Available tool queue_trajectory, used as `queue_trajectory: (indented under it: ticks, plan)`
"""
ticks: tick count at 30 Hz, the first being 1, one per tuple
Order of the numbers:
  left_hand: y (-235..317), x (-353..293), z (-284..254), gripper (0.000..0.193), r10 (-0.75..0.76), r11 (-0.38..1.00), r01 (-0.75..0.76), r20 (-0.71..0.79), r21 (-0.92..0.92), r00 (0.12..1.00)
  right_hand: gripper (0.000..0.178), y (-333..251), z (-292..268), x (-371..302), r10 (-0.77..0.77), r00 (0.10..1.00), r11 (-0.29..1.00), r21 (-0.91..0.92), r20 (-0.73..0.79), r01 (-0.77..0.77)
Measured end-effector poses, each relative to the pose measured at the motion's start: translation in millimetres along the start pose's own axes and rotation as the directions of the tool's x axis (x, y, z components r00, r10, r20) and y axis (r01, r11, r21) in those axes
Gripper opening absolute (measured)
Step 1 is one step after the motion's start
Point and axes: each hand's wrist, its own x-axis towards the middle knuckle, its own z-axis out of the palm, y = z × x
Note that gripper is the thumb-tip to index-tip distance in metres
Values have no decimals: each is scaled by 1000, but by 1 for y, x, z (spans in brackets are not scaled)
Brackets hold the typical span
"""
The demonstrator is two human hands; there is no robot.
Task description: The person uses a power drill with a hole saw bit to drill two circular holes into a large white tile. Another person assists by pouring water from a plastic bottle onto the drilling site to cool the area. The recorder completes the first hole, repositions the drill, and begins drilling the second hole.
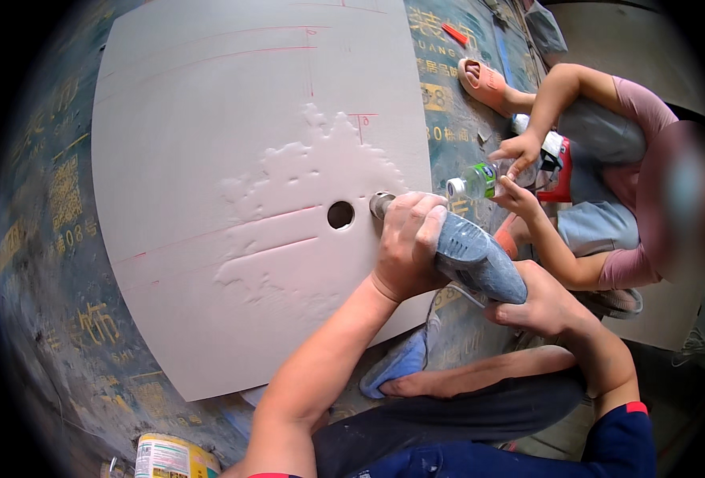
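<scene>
My left hand [410,248] wraps round the front of a dusty grey-blue angle grinder [484,253]. My right hand [537,301] grips its rear end. A short metal cylindrical bit [380,205] at the grinder's front sits at the surface of a large pale tile [169,143], just right of a round hole [340,215]. Whether it touches the tile I cannot tell. Red lines are drawn on the tile, and a puddle of water [288,179] spreads around the hole. To the right, another person's hands hold a clear plastic bottle [476,182] with a green label, tilted, its white cap towards the tile.
A printed dark green floor covering [65,263] lies under the tile. The other person squats at the right in pink slippers [486,84]. A yellow and white bucket [173,458] stands at the lower left. A red-orange tool [454,33] lies beyond the tile's far right edge.
</scene>
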Motion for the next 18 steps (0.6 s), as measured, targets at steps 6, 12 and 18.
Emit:
queue_trajectory:
  ticks: [6,12,18]
  plan:
    - [2,0,7,69,-13,1000,15,-44,27,999,42,-1,-9,0,25,1000,999,21,-15,-25]
    - [9,3,9,66,-35,998,37,-45,55,998,44,23,-20,8,-122,993,991,-52,-11,121]
    - [1,4,12,83,-33,990,38,-38,138,999,59,11,-29,17,-181,982,969,-179,-54,169]
